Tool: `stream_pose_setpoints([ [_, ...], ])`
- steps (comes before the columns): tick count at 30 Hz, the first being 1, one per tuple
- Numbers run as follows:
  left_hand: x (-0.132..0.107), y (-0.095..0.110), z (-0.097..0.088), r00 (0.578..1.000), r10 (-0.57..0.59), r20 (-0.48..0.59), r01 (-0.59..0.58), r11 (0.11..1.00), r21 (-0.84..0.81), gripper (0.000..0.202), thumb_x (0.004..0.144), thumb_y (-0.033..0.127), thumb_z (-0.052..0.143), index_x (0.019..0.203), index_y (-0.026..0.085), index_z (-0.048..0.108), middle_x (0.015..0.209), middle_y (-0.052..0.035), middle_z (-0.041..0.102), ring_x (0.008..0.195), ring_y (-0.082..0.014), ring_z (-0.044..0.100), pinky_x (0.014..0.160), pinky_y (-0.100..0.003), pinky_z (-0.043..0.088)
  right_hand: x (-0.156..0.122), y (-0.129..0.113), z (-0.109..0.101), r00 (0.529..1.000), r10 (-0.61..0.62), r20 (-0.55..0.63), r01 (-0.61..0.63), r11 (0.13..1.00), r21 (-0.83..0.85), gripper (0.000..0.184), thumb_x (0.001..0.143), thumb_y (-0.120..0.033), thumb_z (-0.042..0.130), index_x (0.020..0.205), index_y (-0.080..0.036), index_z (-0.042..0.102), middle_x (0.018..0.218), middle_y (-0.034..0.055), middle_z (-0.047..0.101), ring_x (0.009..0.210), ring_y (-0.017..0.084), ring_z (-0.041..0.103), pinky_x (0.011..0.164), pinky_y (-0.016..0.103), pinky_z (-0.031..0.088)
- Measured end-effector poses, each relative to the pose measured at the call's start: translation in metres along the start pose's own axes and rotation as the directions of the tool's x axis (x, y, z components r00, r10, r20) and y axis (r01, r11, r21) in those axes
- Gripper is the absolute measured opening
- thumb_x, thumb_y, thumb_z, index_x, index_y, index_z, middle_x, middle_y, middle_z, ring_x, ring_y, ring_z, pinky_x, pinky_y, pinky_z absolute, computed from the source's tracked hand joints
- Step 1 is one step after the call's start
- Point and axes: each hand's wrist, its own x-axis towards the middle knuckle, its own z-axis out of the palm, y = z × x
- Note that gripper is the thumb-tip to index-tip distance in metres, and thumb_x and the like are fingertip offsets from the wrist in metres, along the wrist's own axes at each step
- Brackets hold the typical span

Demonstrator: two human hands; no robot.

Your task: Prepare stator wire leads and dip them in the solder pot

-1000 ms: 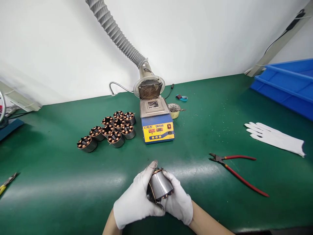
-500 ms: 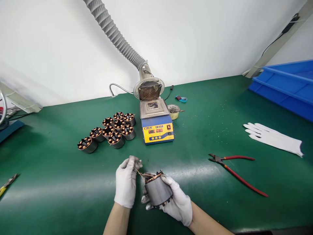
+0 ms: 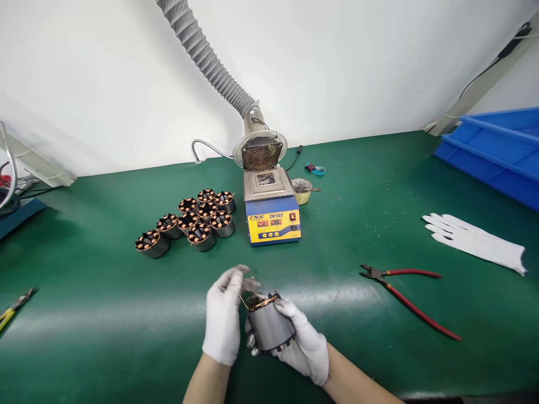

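A motor stator (image 3: 272,330) with a grey steel shell, copper windings and black teeth is held tilted above the green bench. My right hand (image 3: 306,343), in a white glove, wraps round it from the right and below, the thumb at its upper rim. At its upper left, my left hand (image 3: 223,317), also gloved in white with grey-stained fingertips, has its fingers closed on a thin copper wire (image 3: 243,302) that comes out of the windings. The wire's far end is hidden by the fingers.
Several stators (image 3: 201,237) stand grouped at left. Behind my hands is a blue-and-yellow solder pot (image 3: 274,224) under an extraction hose (image 3: 210,59), beside a small tub (image 3: 302,196). Red-handled cutters (image 3: 374,273), a spare glove (image 3: 474,238) and blue crates (image 3: 492,151) lie right, yellow-handled pliers (image 3: 16,310) left.
My left hand has shifted right, its fingers now over the stator's upper left rim. The stator stays in my right hand, nearly in place. The view has moved slightly.
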Motion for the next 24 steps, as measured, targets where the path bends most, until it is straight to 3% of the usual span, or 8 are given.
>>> stream_pose_setpoints([
  [3,0.000,-0.003,-0.017,0.997,0.053,-0.051,-0.057,0.994,-0.088,0.033,0.069,0.049,0.068,0.089,0.024,0.063,0.072,0.0037,0.069,0.075,-0.0125,0.065,0.078,-0.022,0.050,0.000,-0.004,0.002,0.999,0.042,0.004,-0.042,0.998,0.053,0.049,0.073,-0.052,0.057,0.097,-0.010,0.061,0.081,0.0105,0.068,0.068,0.021,0.065,0.063,0.031,0.047],
  [5,-0.008,-0.012,-0.026,0.992,-0.005,0.128,0.003,1.000,0.021,0.046,0.062,0.040,0.075,0.104,0.024,0.062,0.097,-0.0030,0.071,0.096,-0.0188,0.063,0.085,-0.026,0.049,0.000,-0.006,0.004,0.998,0.052,-0.019,-0.050,0.994,0.101,0.049,0.073,-0.055,0.055,0.094,-0.011,0.062,0.081,0.0093,0.068,0.072,0.022,0.065,0.066,0.032,0.047],
  [7,-0.020,-0.022,-0.031,0.941,-0.104,0.321,0.025,0.970,0.242,0.075,0.046,0.022,0.082,0.117,0.024,0.056,0.118,-0.0092,0.063,0.105,-0.0277,0.059,0.086,-0.033,0.050,-0.001,-0.008,0.007,0.997,0.046,-0.067,-0.036,0.988,0.147,0.047,0.072,-0.055,0.057,0.093,-0.013,0.062,0.080,0.0072,0.068,0.079,0.022,0.064,0.075,0.033,0.047],
  [9,-0.028,-0.027,-0.033,0.904,-0.196,0.380,0.018,0.906,0.423,0.092,0.039,0.011,0.079,0.125,0.023,0.050,0.126,-0.0126,0.056,0.101,-0.0320,0.060,0.083,-0.039,0.052,-0.002,-0.009,0.009,0.991,0.027,-0.133,-0.005,0.987,0.162,0.044,0.070,-0.053,0.060,0.092,-0.015,0.062,0.081,0.0056,0.069,0.087,0.022,0.063,0.083,0.034,0.045],
  [13,-0.027,-0.020,-0.032,0.890,-0.283,0.357,0.067,0.856,0.512,0.082,0.041,0.007,0.074,0.120,0.022,0.055,0.118,-0.0105,0.059,0.098,-0.0317,0.060,0.081,-0.040,0.052,-0.005,-0.010,0.011,0.986,0.064,-0.157,-0.041,0.988,0.146,0.044,0.069,-0.053,0.062,0.090,-0.014,0.062,0.084,0.0072,0.068,0.094,0.025,0.061,0.088,0.037,0.042],
  [16,-0.024,-0.016,-0.030,0.877,-0.197,0.439,-0.064,0.857,0.512,0.090,0.039,0.008,0.076,0.124,0.023,0.051,0.113,-0.0086,0.061,0.102,-0.0339,0.057,0.086,-0.042,0.049,-0.006,-0.011,0.012,0.984,0.103,-0.143,-0.075,0.980,0.186,0.047,0.067,-0.053,0.064,0.093,-0.014,0.061,0.083,0.0067,0.068,0.090,0.024,0.063,0.088,0.038,0.043],
  [20,-0.025,-0.021,-0.028,0.860,-0.067,0.506,-0.269,0.784,0.560,0.106,0.035,0.012,0.081,0.132,0.023,0.041,0.117,-0.0127,0.059,0.106,-0.0367,0.054,0.091,-0.049,0.045,-0.006,-0.011,0.012,0.972,0.056,-0.230,-0.018,0.986,0.168,0.044,0.066,-0.052,0.065,0.092,-0.017,0.061,0.080,0.0048,0.067,0.089,0.023,0.062,0.088,0.035,0.042],
  [24,-0.021,-0.021,-0.033,0.875,-0.057,0.481,-0.243,0.807,0.538,0.085,0.037,0.025,0.085,0.118,0.023,0.058,0.113,-0.0101,0.064,0.108,-0.0368,0.054,0.096,-0.050,0.042,-0.006,-0.010,0.009,0.980,0.051,-0.190,-0.024,0.990,0.141,0.044,0.071,-0.055,0.060,0.093,-0.017,0.061,0.082,0.0050,0.068,0.087,0.023,0.062,0.084,0.034,0.043],
])
